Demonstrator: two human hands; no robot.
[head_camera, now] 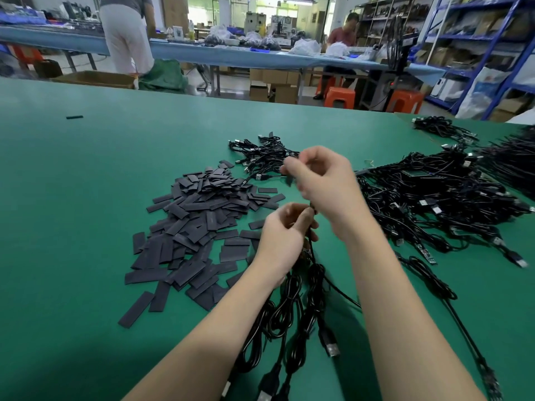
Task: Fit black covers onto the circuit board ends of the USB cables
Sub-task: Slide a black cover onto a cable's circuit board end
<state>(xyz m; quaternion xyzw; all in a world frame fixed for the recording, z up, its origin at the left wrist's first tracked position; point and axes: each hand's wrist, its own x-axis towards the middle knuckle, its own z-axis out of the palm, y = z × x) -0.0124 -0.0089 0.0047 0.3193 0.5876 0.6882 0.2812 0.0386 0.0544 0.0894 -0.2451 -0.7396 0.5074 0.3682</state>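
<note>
- Green-matted bench [86, 198]: a big tangle of black USB cables [434, 198] lies right, seemingly uncovered; much remains.
- Flat black sleeve covers [197, 227] are heaped left.
- Left hand [285, 235] grips a cable bunch [292, 308].
- Right hand [321, 180] pinches something blurred, perhaps a cover.

No text, label or number is legible anywhere.

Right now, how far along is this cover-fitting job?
Hard to say what's finished; the small cable heap may be done. In hand: the left hand holds a cable bunch while the right hand works above it. Left: many loose black covers and a large cable pile.
</note>
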